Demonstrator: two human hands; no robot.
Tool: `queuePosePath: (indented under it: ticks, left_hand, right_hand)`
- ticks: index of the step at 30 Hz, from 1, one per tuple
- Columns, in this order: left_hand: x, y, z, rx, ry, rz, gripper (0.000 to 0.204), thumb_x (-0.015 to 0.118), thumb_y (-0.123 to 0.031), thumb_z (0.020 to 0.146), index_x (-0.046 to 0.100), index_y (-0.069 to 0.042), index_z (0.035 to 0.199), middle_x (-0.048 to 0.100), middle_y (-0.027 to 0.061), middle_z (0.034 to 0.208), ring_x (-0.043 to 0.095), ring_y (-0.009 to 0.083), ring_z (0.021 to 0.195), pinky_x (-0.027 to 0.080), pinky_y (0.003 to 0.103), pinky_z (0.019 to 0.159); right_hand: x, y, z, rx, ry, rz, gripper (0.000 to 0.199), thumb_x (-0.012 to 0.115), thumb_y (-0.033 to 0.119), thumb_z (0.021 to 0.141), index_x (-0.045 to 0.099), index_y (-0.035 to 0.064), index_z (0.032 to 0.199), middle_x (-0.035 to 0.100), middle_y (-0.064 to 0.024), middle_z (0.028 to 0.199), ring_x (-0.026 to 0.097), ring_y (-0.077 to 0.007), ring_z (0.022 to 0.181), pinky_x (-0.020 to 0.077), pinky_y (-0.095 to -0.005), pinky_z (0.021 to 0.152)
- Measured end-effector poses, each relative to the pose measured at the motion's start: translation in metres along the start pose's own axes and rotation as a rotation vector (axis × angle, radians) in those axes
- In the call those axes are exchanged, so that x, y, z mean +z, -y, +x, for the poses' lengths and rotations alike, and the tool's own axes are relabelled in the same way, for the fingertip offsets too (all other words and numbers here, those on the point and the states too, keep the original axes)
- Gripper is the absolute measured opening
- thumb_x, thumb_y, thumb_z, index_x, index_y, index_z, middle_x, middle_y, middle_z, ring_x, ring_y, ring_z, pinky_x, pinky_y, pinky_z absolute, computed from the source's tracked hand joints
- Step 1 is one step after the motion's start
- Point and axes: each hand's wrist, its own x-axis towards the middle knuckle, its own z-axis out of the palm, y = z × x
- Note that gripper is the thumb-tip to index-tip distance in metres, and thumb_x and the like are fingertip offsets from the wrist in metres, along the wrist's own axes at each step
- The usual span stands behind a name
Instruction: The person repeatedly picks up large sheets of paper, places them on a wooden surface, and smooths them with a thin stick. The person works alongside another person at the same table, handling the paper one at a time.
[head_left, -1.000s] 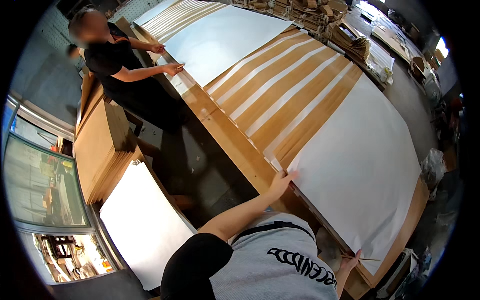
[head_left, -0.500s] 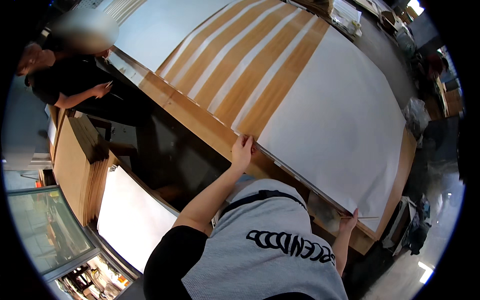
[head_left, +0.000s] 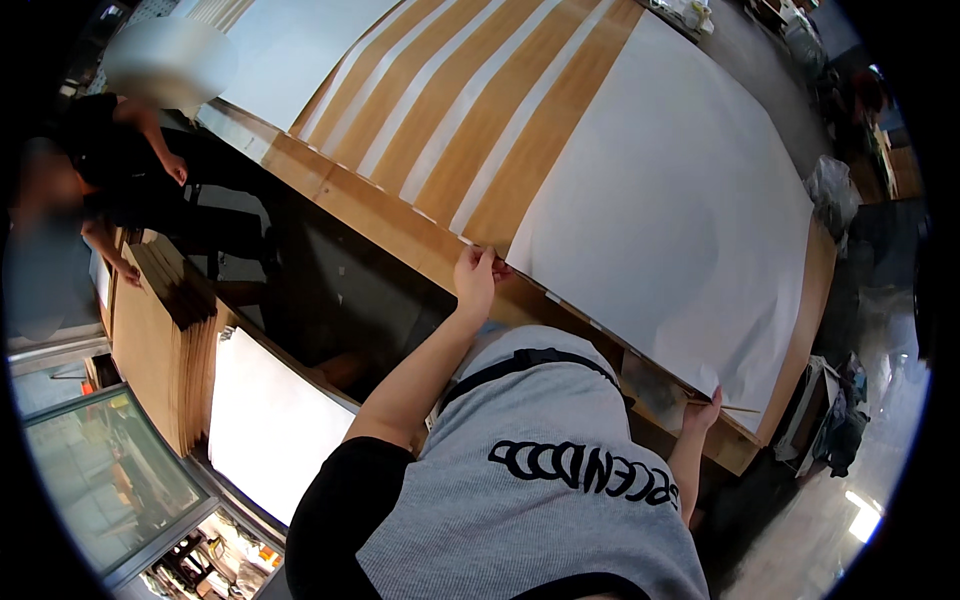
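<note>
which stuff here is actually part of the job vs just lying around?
In use:
- left hand pinching near edge of the large white sheet
- right hand at the sheet's near corner
- wooden workbench under it

Lying about:
- stack of wooden boards
- white panel by the stack
- striped wood panel

One head-worn fisheye looks steeply down over the wearer's chest – close – onto the long workbench (head_left: 400, 225)
</note>
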Motion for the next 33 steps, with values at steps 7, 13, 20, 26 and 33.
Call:
queuePosePath:
  ticks: [7,13,20,26,33]
  left_hand:
    - [0.000,0.002,0.004,-0.033,-0.050,0.001,0.015,0.046,-0.013,0.086,0.043,0.001,0.083,0.052,0.0095,0.065,0.058,0.0207,0.054,0.051,0.032,0.051]
    - [0.001,-0.002,0.006,-0.029,-0.086,0.141,0.016,0.046,-0.012,0.085,0.044,0.003,0.080,0.052,0.0094,0.062,0.058,0.0197,0.053,0.051,0.031,0.048]
    - [0.000,-0.009,0.011,-0.047,-0.060,0.346,0.016,0.048,-0.011,0.084,0.047,0.004,0.080,0.055,0.0111,0.059,0.057,0.0187,0.047,0.050,0.031,0.043]
    - [0.000,-0.019,0.008,-0.012,-0.056,0.476,0.017,0.049,-0.011,0.083,0.049,0.004,0.076,0.055,0.0100,0.057,0.056,0.0182,0.043,0.047,0.029,0.038]
    - [0.005,-0.020,0.004,-0.046,-0.034,0.505,0.018,0.051,-0.016,0.082,0.052,0.001,0.075,0.057,0.0076,0.057,0.056,0.0160,0.045,0.045,0.027,0.037]
  right_hand:
    - [0.005,-0.001,-0.002,0.016,-0.052,0.007,0.036,0.047,0.029,0.085,0.049,0.0018,0.109,0.052,-0.0083,0.110,0.048,-0.0244,0.102,0.0369,-0.0365,0.090]
    - [0.007,-0.003,-0.005,0.008,-0.026,0.033,0.035,0.047,0.028,0.084,0.050,0.0024,0.108,0.052,-0.0078,0.110,0.048,-0.0236,0.103,0.0365,-0.0358,0.090]
    - [0.003,-0.004,-0.007,-0.020,-0.033,0.051,0.032,0.046,0.026,0.086,0.050,0.0022,0.107,0.054,-0.0081,0.108,0.050,-0.0234,0.100,0.0386,-0.0358,0.087]
    - [0.009,-0.004,-0.005,-0.032,-0.046,0.024,0.032,0.048,0.026,0.085,0.049,0.0033,0.108,0.053,-0.0074,0.107,0.049,-0.0224,0.099,0.0387,-0.0359,0.086]
    - [-0.010,-0.008,0.003,-0.082,-0.103,0.025,0.026,0.050,0.024,0.085,0.053,0.0061,0.103,0.056,-0.0044,0.099,0.050,-0.0194,0.095,0.0400,-0.0337,0.083]
